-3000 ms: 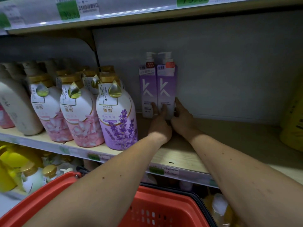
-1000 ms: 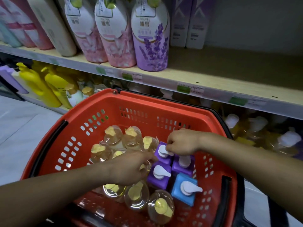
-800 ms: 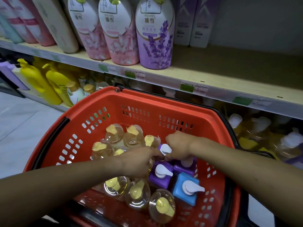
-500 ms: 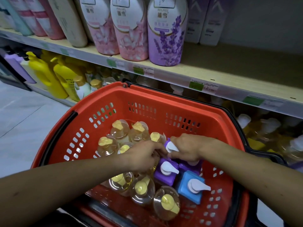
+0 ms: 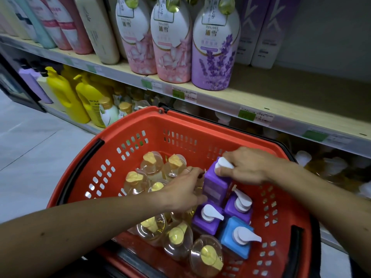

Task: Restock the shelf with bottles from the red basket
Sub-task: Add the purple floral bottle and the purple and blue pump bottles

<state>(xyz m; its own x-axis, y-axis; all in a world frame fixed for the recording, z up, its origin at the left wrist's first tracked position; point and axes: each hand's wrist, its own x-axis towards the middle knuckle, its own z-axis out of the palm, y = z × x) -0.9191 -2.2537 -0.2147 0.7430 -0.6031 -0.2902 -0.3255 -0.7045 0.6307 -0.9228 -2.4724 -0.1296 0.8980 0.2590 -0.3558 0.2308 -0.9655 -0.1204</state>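
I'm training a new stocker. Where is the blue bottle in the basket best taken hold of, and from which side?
Probably by the neck under its white pump head, from straight above. The blue bottle stands upright in the red basket, with a purple bottle close beside it and the basket wall near, so its flat sides look hard to reach. Only the top is exposed.

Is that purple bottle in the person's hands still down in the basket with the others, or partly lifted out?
Partly lifted. The purple bottle stands higher than the other pump bottles, its base still inside the red basket; right hand grips its top.
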